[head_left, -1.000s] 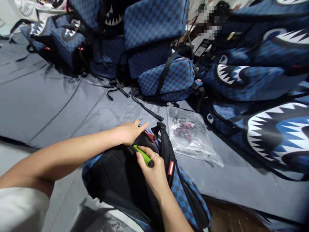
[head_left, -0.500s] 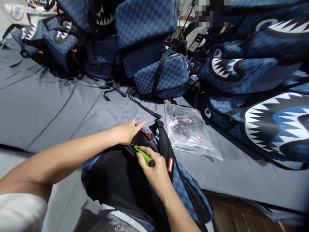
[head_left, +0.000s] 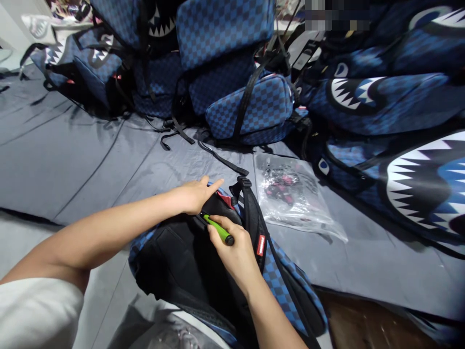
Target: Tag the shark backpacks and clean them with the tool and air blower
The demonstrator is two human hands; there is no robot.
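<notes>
A black and blue-checked backpack lies in front of me, its black padded back facing up. My left hand grips the upper edge of the backpack, one finger stretched to the right; its other fingers are partly hidden. In my right hand is a bright green pen-like tool with a black end. The tool's tip meets the black fabric just below my left hand; what it touches there is too small to make out. A black shoulder strap with a buckle and a red label runs beside my right hand.
A clear plastic bag with dark and pink contents lies right of the backpack on the grey-covered surface. Blue-checked bags are piled along the back. Shark-mouth backpacks are stacked at the right. Loose straps trail forward.
The view has shifted slightly, so the scene sits a little further right. Both hands keep their places on the backpack, with the green tool still in my right hand.
</notes>
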